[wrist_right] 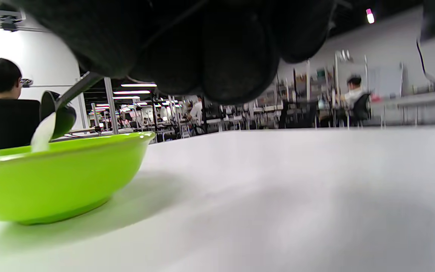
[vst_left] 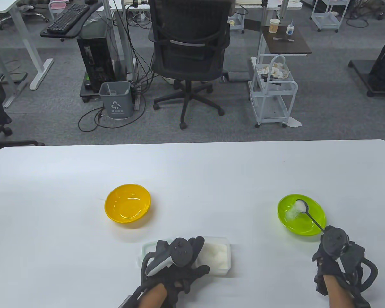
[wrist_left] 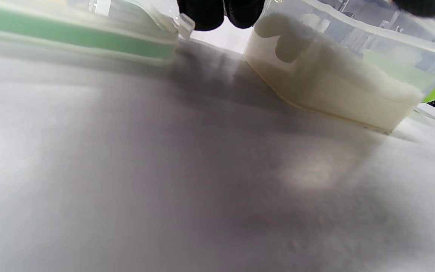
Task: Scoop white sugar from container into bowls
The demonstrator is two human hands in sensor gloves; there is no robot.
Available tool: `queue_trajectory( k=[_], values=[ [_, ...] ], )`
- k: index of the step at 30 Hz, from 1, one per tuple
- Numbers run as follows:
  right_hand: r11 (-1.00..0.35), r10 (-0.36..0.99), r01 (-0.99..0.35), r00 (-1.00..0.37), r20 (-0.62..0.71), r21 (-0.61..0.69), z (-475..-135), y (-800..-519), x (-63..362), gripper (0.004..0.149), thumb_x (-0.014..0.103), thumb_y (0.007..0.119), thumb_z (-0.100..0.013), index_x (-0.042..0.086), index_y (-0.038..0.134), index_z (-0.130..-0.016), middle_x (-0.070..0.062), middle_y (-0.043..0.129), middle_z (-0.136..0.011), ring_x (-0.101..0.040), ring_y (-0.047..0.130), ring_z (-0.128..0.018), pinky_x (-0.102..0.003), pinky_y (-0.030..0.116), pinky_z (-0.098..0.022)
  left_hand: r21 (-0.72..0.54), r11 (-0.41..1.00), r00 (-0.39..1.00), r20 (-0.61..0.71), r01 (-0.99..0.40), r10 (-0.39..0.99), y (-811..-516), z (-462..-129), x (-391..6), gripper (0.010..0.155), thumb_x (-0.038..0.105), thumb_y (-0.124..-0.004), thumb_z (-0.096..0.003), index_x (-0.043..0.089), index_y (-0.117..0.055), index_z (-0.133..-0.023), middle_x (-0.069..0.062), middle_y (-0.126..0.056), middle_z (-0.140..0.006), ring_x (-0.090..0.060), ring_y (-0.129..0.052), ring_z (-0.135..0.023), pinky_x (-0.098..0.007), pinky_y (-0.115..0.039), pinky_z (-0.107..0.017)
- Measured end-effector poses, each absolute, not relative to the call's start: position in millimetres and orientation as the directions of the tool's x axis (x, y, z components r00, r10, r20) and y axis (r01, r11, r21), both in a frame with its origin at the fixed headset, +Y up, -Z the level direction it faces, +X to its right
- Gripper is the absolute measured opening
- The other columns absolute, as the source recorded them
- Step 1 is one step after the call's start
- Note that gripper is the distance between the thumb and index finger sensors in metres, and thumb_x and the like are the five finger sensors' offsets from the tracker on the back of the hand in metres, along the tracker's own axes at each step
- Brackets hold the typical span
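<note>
A clear plastic container [vst_left: 216, 256] of white sugar [vst_left: 215, 252] sits at the table's front middle; it also shows in the left wrist view [wrist_left: 338, 87]. My left hand [vst_left: 179, 260] rests on its left side and holds it. My right hand [vst_left: 332, 247] grips the handle of a black spoon [vst_left: 309, 215], tilted over the green bowl [vst_left: 301, 215]. White sugar pours from the spoon [wrist_right: 57, 113] into the green bowl [wrist_right: 51, 181]. A small heap of sugar [vst_left: 292, 211] lies in that bowl. An orange bowl [vst_left: 127, 202] stands at the left with no sugar visible in it.
The container's lid [wrist_left: 70, 37], with a green band, lies just left of the container. The white table [vst_left: 192, 166] ends at a far edge, with an office chair [vst_left: 189, 57], a bin [vst_left: 115, 99] and a white cart [vst_left: 272, 93] beyond it.
</note>
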State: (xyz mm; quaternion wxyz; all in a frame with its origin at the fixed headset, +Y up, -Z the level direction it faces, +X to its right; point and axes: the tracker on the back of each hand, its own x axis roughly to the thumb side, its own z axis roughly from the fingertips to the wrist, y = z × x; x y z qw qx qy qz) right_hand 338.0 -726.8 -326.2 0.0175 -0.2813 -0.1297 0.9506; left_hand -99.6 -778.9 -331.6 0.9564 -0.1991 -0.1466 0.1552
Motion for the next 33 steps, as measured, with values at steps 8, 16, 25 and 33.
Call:
queue_trajectory(
  k=[8, 16, 25, 33],
  values=[
    [-0.888, -0.224, 0.401, -0.803, -0.553, -0.222, -328, -722, 315, 0.042, 0.037, 0.068, -0.054, 0.045, 0.061, -0.094, 0.0, 0.073, -0.096, -0.026, 0.082, -0.076, -0.051, 0.051, -0.077, -0.427, 0.871, 0.908, 0.217, -0.241, 0.358, -779, -331, -100, 0.089, 0.077, -0.061, -0.0367, 0.051, -0.019, -0.111, 0.016, -0.034, -0.125, -0.019, -0.045, -0.122, -0.053, -0.032, -0.087],
    [-0.882, -0.233, 0.413, -0.802, -0.551, -0.228, -329, -723, 312, 0.043, 0.037, 0.067, -0.054, 0.045, 0.06, -0.095, 0.0, 0.072, -0.097, -0.025, 0.082, -0.076, -0.051, 0.051, -0.078, -0.426, 0.872, 0.909, 0.216, -0.241, 0.357, -779, -331, -100, 0.089, 0.077, -0.06, -0.0367, 0.051, -0.019, -0.111, 0.016, -0.034, -0.125, -0.02, -0.045, -0.122, -0.053, -0.032, -0.087],
    [-0.91, -0.157, 0.313, -0.867, -0.474, -0.272, -327, -719, 299, 0.042, 0.039, 0.068, -0.053, 0.044, 0.062, -0.094, -0.001, 0.078, -0.09, -0.023, 0.087, -0.068, -0.049, 0.057, -0.075, -0.426, 0.872, 0.909, 0.216, -0.24, 0.356, -778, -331, -100, 0.089, 0.077, -0.06, -0.0367, 0.051, -0.019, -0.111, 0.016, -0.034, -0.125, -0.019, -0.045, -0.122, -0.053, -0.032, -0.087],
    [-0.92, -0.106, 0.21, -0.946, -0.306, -0.33, -320, -713, 268, 0.04, 0.044, 0.072, -0.05, 0.043, 0.068, -0.09, 0.0, 0.084, -0.083, -0.022, 0.09, -0.061, -0.048, 0.061, -0.073, -0.425, 0.873, 0.91, 0.216, -0.239, 0.354, -778, -331, -100, 0.089, 0.077, -0.06, -0.0366, 0.051, -0.019, -0.111, 0.016, -0.034, -0.125, -0.019, -0.045, -0.122, -0.053, -0.032, -0.087]
  ],
)
